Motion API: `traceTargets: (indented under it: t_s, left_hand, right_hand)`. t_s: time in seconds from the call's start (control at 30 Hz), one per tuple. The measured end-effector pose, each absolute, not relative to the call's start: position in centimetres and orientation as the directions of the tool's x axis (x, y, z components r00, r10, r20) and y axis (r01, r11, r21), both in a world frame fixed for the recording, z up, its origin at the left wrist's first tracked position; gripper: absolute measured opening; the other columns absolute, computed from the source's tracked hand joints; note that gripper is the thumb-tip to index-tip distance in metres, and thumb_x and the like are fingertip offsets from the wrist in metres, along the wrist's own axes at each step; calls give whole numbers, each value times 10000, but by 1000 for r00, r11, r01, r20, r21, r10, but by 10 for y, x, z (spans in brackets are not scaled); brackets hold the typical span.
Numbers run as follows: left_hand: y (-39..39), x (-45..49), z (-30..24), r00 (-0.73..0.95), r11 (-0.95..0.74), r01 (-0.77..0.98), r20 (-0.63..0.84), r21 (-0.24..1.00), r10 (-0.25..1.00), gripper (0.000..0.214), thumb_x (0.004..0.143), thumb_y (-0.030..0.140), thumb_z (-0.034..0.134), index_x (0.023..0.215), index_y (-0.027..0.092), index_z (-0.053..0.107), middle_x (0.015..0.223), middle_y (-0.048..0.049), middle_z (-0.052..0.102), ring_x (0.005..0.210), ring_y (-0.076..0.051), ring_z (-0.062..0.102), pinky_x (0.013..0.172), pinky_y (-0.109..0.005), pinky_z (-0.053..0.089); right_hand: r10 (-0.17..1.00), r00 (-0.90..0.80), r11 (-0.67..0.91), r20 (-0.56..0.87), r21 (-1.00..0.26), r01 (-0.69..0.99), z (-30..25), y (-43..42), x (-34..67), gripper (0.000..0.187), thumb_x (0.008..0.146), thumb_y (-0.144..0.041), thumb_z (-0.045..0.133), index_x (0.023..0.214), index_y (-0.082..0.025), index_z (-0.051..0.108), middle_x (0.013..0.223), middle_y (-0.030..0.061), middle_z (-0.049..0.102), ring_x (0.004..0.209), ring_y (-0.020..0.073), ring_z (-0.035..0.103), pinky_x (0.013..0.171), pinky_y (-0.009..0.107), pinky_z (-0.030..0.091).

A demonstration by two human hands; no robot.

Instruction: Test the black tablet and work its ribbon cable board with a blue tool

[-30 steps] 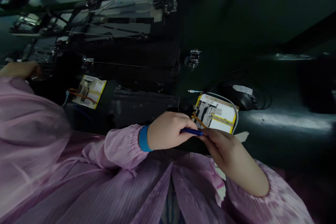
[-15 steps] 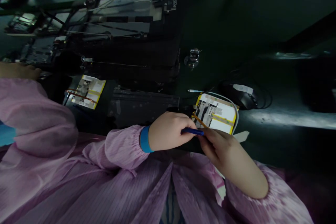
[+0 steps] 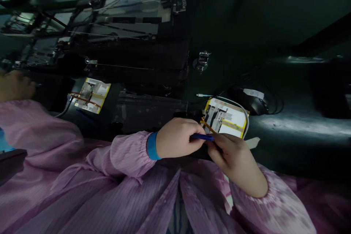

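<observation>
Keeping nearly still, left grip (image 3: 178, 142) and right grip (image 3: 233, 152) both clamped on the slim blue plastic stick (image 3: 201, 137) at the counter's (image 3: 298, 126) near edge, just beside the yellow-bordered white panel (image 3: 230, 120). Right wrist drawn in slightly; fine work likely ongoing.

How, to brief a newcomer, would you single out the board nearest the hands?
On the bench, find the black mouse. The yellow-edged board lies left of it, beyond the right hand. Unlike its twin farther left, a white cable curves round it.

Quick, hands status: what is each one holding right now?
Left hand: closed, holding the blue tool.
Right hand: closed, pinching the other end of the blue tool.
</observation>
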State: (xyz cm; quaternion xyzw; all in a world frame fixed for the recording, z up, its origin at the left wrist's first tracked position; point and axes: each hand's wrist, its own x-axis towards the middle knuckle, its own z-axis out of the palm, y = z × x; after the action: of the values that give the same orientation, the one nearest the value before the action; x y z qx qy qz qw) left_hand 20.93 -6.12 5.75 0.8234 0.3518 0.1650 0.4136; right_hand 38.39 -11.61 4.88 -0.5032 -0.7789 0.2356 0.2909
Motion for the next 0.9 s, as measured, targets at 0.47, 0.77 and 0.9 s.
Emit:
traceTargets:
  t_s: [0.47, 0.77, 0.9]
  left_hand:
    - [-62, 210, 57, 678, -393, 457, -27, 798, 734, 93, 791, 145, 618, 700, 149, 636, 713, -22, 674, 660, -131, 626, 623, -231, 464]
    - [-62, 211, 57, 649, -388, 474, -16, 791, 761, 116, 765, 152, 637, 652, 146, 614, 655, -16, 646, 602, -124, 594, 579, -226, 435]
    - [-62, 210, 58, 667, -398, 476, -27, 784, 745, 126, 786, 155, 617, 660, 146, 618, 678, -20, 661, 627, -128, 610, 591, -230, 443]
  right_hand:
    - [938, -327, 281, 118, -812, 512, 46, -115, 387, 208, 885, -151, 454, 688, -183, 513, 573, -14, 548, 502, 99, 518, 475, 201, 374]
    - [933, -353, 242, 71, -848, 471, 47, -116, 389, 142, 892, -170, 460, 790, -173, 560, 641, 2, 586, 557, 109, 549, 512, 209, 418]
    - [927, -357, 296, 114, -807, 511, 47, -116, 388, 158, 902, -154, 463, 772, -174, 550, 643, -1, 580, 560, 102, 552, 515, 198, 413]
